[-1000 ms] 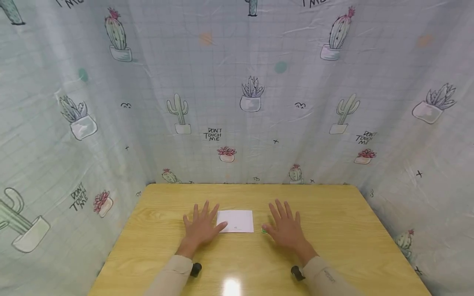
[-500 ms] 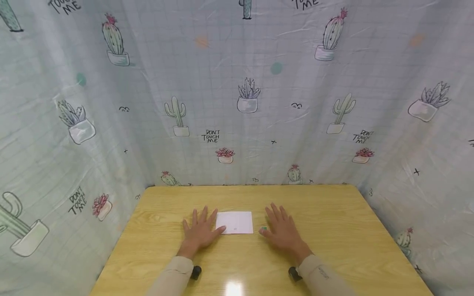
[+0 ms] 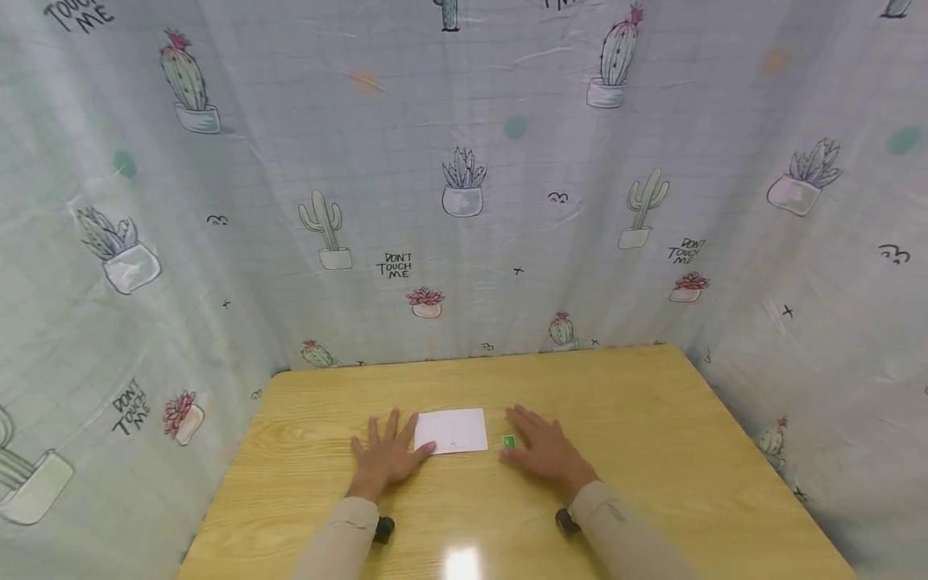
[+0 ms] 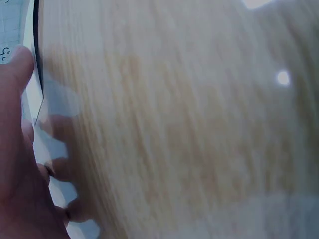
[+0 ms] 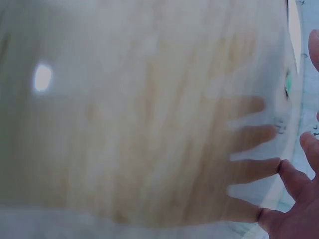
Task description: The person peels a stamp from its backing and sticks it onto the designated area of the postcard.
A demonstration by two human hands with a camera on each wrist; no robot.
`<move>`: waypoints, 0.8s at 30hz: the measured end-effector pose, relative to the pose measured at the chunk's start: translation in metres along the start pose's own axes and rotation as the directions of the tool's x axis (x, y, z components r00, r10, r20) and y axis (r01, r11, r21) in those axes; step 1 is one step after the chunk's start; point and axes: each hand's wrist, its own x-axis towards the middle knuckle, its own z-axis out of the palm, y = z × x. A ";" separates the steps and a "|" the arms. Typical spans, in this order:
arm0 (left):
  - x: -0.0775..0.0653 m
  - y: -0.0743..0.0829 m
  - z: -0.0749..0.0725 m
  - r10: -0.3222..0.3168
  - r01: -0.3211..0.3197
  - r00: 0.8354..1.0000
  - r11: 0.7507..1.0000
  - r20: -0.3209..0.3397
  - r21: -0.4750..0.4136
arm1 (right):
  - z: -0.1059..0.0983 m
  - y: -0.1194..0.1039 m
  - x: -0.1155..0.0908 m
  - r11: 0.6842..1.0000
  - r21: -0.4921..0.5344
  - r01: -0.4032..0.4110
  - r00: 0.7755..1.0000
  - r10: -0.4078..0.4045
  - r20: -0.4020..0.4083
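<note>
A white paper rectangle [image 3: 451,431] with a small dark mark near its lower edge lies flat on the table. My left hand [image 3: 384,463] rests with spread fingers at its left side, the thumb touching its lower left corner. Right of the paper sits a small green square [image 3: 509,441] with a pale border, stamp-like in size. Beside it is my right hand [image 3: 547,455], fingers extended, thumb close to the square's lower edge; I cannot tell whether they touch. The left wrist view shows the left hand [image 4: 20,169] at its edge; the right wrist view shows part of the right hand [image 5: 299,199].
The yellow wood-grain table [image 3: 616,403] reflects a bright light near its front. A cactus-print curtain [image 3: 464,242] stands behind it and along both sides. A black device [image 3: 384,529] sits at the left wrist, another [image 3: 567,521] at the right.
The right hand has shifted left, its fingers drawing closer together, and more of the green square shows. The left hand stays by the paper. The head view has turned slightly.
</note>
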 end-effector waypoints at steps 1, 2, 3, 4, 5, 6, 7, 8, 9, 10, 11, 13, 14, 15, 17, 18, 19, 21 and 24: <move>-0.001 -0.001 0.000 -0.006 0.006 1.000 1.000 0.010 -0.001 | 0.001 -0.002 0.000 1.000 0.007 -0.003 1.000 0.003 0.001; 0.000 -0.004 0.003 -0.007 0.007 1.000 1.000 0.013 0.008 | 0.001 -0.003 0.001 1.000 0.015 -0.007 1.000 0.007 0.005; -0.002 -0.002 0.000 -0.020 0.019 0.999 1.000 0.027 0.016 | 0.002 -0.004 0.001 1.000 0.012 -0.010 1.000 0.010 0.007; 0.000 -0.004 0.002 -0.020 0.020 0.999 1.000 0.029 0.024 | 0.003 -0.005 0.002 1.000 0.004 -0.013 1.000 0.013 0.008; 0.000 -0.004 0.002 -0.021 0.020 0.999 0.999 0.030 0.030 | 0.004 -0.005 0.003 1.000 -0.002 -0.012 1.000 0.012 0.003; 0.000 -0.003 0.002 -0.024 0.023 0.999 0.999 0.034 0.031 | 0.005 -0.005 0.003 1.000 -0.010 -0.009 1.000 0.009 -0.003; 0.000 -0.002 0.001 -0.025 0.023 0.999 0.999 0.035 0.037 | 0.005 -0.005 0.003 1.000 -0.021 -0.007 1.000 0.007 -0.009; 0.000 -0.001 0.001 -0.026 0.024 0.999 0.999 0.036 0.047 | 0.006 -0.004 0.003 0.999 -0.032 -0.007 1.000 0.007 -0.012; -0.002 0.002 -0.001 -0.032 0.030 0.999 0.998 0.043 0.050 | 0.007 -0.003 0.003 0.999 -0.044 -0.004 1.000 0.003 -0.017; -0.002 0.003 -0.002 -0.038 0.035 0.998 0.998 0.050 0.054 | 0.008 -0.003 0.003 0.999 -0.053 -0.001 1.000 0.000 -0.017; -0.003 0.005 -0.004 -0.045 0.042 0.997 0.997 0.057 0.059 | 0.008 -0.002 0.004 0.998 -0.055 0.002 1.000 -0.003 -0.017; -0.003 0.005 -0.004 -0.055 0.050 0.996 0.996 0.067 0.071 | 0.009 -0.002 0.004 0.998 -0.061 0.005 1.000 -0.006 -0.013; -0.003 0.005 -0.004 -0.057 0.052 0.996 0.996 0.066 0.077 | 0.010 -0.002 0.004 0.998 -0.065 0.005 1.000 -0.006 -0.013; -0.003 0.005 -0.004 -0.055 0.050 0.997 0.996 0.062 0.080 | 0.010 -0.003 0.005 0.998 -0.066 0.005 1.000 -0.007 -0.018; -0.002 0.004 -0.003 -0.053 0.049 0.997 0.996 0.051 0.081 | 0.011 -0.003 0.005 0.998 -0.068 -0.007 1.000 0.006 -0.025; -0.002 0.003 -0.002 -0.050 0.046 0.998 0.996 0.047 0.081 | 0.012 -0.004 0.005 0.998 -0.067 -0.017 0.999 0.015 -0.029; -0.001 0.003 -0.003 -0.048 0.044 0.998 0.996 0.044 0.083 | 0.013 -0.004 0.006 0.998 -0.064 -0.027 0.999 0.025 -0.037; 0.000 0.003 -0.003 -0.049 0.045 0.998 0.996 0.046 0.081 | 0.014 -0.006 0.008 0.997 -0.064 -0.052 0.998 0.049 -0.047; 0.001 0.004 -0.003 -0.051 0.047 0.997 0.996 0.053 0.077 | 0.015 -0.010 0.010 0.994 -0.077 -0.078 0.995 0.073 -0.062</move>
